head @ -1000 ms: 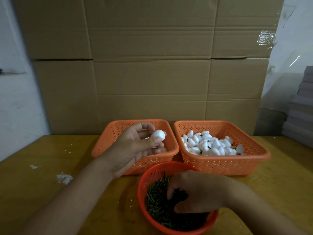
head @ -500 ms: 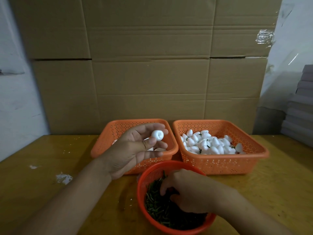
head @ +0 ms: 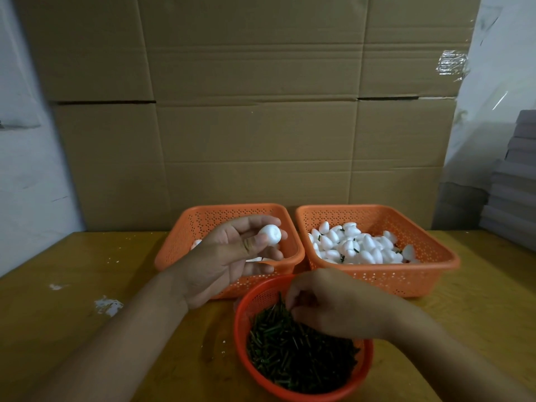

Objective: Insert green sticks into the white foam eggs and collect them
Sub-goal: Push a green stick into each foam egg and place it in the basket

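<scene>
My left hand (head: 232,256) pinches a white foam egg (head: 271,235) between thumb and fingertips, palm up, over the left orange basket (head: 185,242). My right hand (head: 333,303) is curled, fingers down, over the far side of the round red basket (head: 242,329) full of green sticks (head: 295,358). Whether its fingertips pinch a stick is hidden. The right orange basket (head: 420,271) holds several white eggs with green sticks in them (head: 356,248).
All three baskets stand on a yellow wooden table (head: 87,314) with white foam crumbs (head: 107,306) at the left. A wall of cardboard boxes (head: 255,111) rises behind. Grey stacked sheets (head: 513,184) sit at the far right.
My right hand has lifted from deep in the sticks toward the far rim of the red basket. My left hand turned the egg slightly and stayed over the left basket.
</scene>
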The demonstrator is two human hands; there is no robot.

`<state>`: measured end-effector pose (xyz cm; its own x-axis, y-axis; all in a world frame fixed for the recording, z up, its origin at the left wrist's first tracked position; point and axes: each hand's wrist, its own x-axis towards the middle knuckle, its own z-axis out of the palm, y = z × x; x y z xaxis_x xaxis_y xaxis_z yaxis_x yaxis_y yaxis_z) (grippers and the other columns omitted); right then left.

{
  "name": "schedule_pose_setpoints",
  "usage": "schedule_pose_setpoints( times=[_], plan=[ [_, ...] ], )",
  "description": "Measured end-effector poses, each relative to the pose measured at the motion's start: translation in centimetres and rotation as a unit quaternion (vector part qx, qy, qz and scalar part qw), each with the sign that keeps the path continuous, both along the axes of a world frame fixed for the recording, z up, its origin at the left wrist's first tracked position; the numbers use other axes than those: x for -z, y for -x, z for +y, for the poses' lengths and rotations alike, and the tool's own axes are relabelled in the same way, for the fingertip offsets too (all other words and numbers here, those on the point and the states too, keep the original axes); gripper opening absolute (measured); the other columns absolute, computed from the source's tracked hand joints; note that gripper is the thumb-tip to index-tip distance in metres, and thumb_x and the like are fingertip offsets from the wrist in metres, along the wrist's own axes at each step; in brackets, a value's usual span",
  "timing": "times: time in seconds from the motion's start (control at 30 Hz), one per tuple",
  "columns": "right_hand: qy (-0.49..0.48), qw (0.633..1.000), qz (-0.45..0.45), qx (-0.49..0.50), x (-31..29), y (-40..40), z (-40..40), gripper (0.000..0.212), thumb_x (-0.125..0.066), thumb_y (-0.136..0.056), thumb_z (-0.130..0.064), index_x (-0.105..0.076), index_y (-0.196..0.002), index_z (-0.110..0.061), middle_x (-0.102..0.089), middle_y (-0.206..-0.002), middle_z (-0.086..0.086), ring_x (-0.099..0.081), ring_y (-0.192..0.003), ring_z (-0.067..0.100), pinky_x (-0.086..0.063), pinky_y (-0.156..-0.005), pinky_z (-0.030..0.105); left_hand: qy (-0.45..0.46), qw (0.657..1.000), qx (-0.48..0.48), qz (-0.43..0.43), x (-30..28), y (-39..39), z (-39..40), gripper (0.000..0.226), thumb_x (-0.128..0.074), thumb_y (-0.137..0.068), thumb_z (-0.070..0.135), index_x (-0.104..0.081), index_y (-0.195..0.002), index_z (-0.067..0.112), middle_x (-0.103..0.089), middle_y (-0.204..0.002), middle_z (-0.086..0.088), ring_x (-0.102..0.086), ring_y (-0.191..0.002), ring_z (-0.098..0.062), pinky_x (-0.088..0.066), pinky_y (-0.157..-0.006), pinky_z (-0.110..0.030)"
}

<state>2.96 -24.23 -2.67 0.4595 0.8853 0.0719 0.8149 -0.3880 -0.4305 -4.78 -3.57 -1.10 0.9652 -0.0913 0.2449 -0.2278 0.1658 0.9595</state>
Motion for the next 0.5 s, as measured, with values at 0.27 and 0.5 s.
schedule_pose_setpoints(
  times=[0.27,0.5],
  plan=[
    [-0.058,0.995,0.079,0.022,-1.6,-0.6,-1.3,0.015,-0.07,-0.088,-0.007,-0.067,-0.092,-0.021,-0.075,-0.08,-0.001,-0.072,-0.073,0.009,-0.06,-0.074,0.034,-0.003,1.0,-0.014,0.005,0.0,0.0,0.2,0.03,-0.077,-0.081,0.026,-0.074,-0.11,0.024,-0.073,-0.109,-0.003,-0.07,-0.094,-0.017,-0.057,-0.079,-0.03],
    [-0.154,0.949,0.276,-0.017,-2.6,-0.3,-1.6,0.021,-0.06,-0.095,-0.004,-0.071,-0.099,-0.021,-0.077,-0.093,0.007,-0.075,-0.084,0.02,-0.056,-0.069,0.022,-0.012,1.0,-0.012,0.006,0.1,0.0,0.0,0.03,-0.077,-0.077,0.021,-0.075,-0.107,0.025,-0.073,-0.109,-0.002,-0.07,-0.093,-0.016,-0.058,-0.079,-0.03]
  ],
)
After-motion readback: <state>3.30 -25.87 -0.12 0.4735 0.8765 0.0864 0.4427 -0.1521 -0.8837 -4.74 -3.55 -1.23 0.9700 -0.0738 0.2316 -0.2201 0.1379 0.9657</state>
